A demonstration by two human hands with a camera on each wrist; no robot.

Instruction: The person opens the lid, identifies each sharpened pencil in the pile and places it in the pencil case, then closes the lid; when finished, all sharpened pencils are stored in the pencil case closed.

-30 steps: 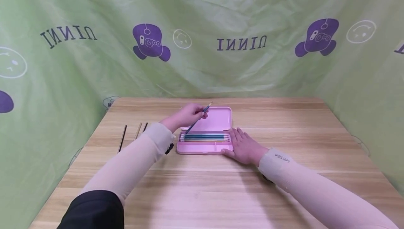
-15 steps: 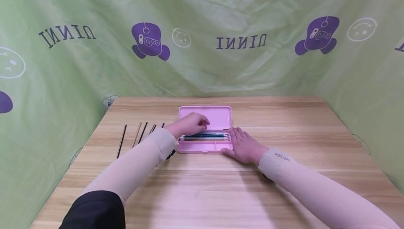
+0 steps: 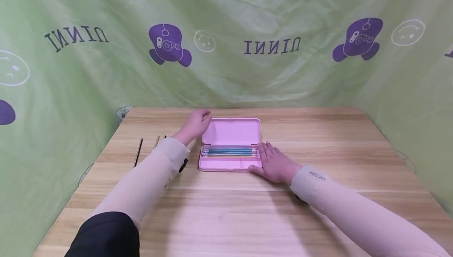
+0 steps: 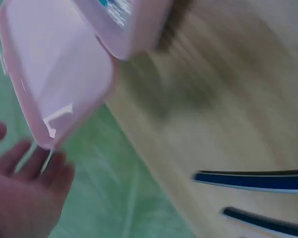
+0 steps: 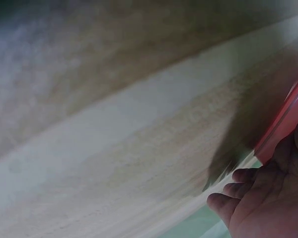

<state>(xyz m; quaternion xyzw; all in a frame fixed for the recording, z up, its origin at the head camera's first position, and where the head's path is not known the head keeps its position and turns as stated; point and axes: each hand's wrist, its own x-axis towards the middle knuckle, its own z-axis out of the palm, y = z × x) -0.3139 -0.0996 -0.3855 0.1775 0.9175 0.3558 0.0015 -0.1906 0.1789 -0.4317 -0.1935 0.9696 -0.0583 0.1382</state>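
Note:
A pink pencil case (image 3: 221,164) lies on the table with its lid (image 3: 231,131) raised at the back. Several pencils (image 3: 231,152), mostly teal, lie side by side in its rear compartment. My left hand (image 3: 194,125) is at the lid's upper left corner, holding no pencil. In the left wrist view the fingers of this hand (image 4: 35,191) reach the lid's corner, with the thumb apart from them; whether they touch it is hard to tell. My right hand (image 3: 275,165) rests with spread fingers against the case's right end.
Loose pencils lie left of the case; a dark one (image 3: 138,152) and a tan one (image 3: 156,142) show, others are partly behind my left forearm. Two dark pencil ends, one blue (image 4: 253,180), appear in the left wrist view. A green curtain (image 3: 226,80) hangs behind the table.
One second ago my left hand held a dark pencil above the case. The pencil has been let go into the rear compartment, and the hand has moved left and back to the lid's corner.

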